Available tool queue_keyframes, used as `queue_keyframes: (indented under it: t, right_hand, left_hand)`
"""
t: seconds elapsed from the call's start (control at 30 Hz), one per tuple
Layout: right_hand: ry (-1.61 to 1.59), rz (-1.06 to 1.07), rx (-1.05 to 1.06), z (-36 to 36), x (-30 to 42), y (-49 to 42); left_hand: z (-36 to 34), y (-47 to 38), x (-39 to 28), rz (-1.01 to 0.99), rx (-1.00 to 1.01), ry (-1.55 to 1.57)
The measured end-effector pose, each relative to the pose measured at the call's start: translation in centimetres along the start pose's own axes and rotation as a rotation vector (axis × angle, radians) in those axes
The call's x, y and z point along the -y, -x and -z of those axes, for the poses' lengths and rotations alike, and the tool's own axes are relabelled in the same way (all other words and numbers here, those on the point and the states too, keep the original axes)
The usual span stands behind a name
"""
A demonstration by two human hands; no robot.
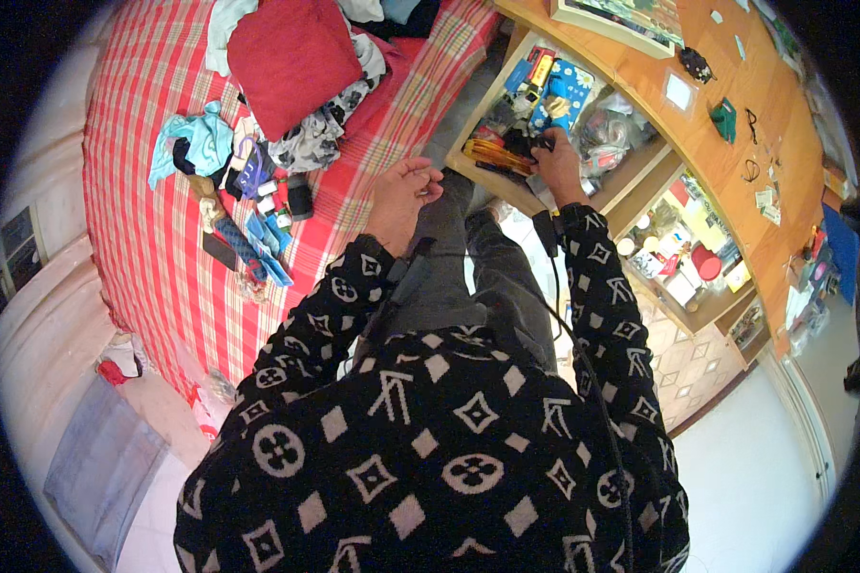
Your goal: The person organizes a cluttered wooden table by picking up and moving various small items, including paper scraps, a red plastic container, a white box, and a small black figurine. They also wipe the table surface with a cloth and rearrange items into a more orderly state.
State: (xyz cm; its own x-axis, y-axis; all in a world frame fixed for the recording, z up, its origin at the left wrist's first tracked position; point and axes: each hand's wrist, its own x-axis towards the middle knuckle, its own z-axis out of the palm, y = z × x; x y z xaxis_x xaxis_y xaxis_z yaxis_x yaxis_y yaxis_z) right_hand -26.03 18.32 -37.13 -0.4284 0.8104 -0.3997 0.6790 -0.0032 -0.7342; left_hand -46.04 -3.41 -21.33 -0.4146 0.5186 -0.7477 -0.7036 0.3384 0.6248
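Note:
My right hand (561, 170) reaches into an open wooden drawer (493, 188). Its fingertips close around a small black item (542, 143), whose kind I cannot make out. Beside that hand lie a bundle of orange-yellow sticks or pens (498, 152), a blue flowered packet (579, 80) and a clear plastic bag of small things (609, 140). My left hand (407, 197) hovers over my trouser leg, near the bed's edge. Its fingers curl loosely inward, and whether something small sits between them is hidden.
To the left, a red plaid bedspread (165, 265) carries a red cushion (294, 64), a turquoise cloth (193, 140) and a dark cylinder (300, 198). A second open drawer (699, 315) holds jars and packets. On the wooden desktop (695, 93) lie glasses (751, 125). A black cable (588, 351) hangs along my right arm.

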Motion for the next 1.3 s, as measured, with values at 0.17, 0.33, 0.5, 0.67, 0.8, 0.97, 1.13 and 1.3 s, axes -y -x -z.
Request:
queue_keyframes:
  t: [0.17,0.33,0.5,0.67,0.8,0.97,1.13,1.3]
  right_hand:
    - [-0.235,0.093,-0.093,-0.2,-1.5,0.6]
    - [-0.523,0.007,-0.085,1.7,-1.3,2.6]
    - [-0.420,-0.110,-0.119,1.7,0.2,3.6]
    - [0.235,0.095,-0.209,-0.3,2.2,2.2]
    - [0.256,0.041,-0.114,-1.1,2.0,1.2]
    - [-0.222,-0.024,-0.224,-0.4,0.5,2.6]
    - [-0.016,-0.013,-0.140,-0.8,2.3,5.7]
    - [0.288,0.152,0.042,-3.9,5.5,7.3]
  left_hand:
    - [0.0,-1.6,-1.6,-0.072,0.051,-0.019]
    - [-1.2,-3.0,-3.5,-0.107,0.144,-0.096]
    - [-2.6,-4.6,-4.5,-0.077,0.167,-0.127]
    - [-2.7,-5.7,-4.3,-0.044,0.134,-0.190]
    - [-1.9,-6.0,-4.3,-0.018,0.132,-0.190]
    - [-1.0,-6.6,-5.1,-0.039,0.165,-0.152]
    - [-1.0,-7.4,-6.2,-0.047,0.164,-0.136]
    - [-1.6,-8.0,-7.4,-0.071,0.200,-0.168]
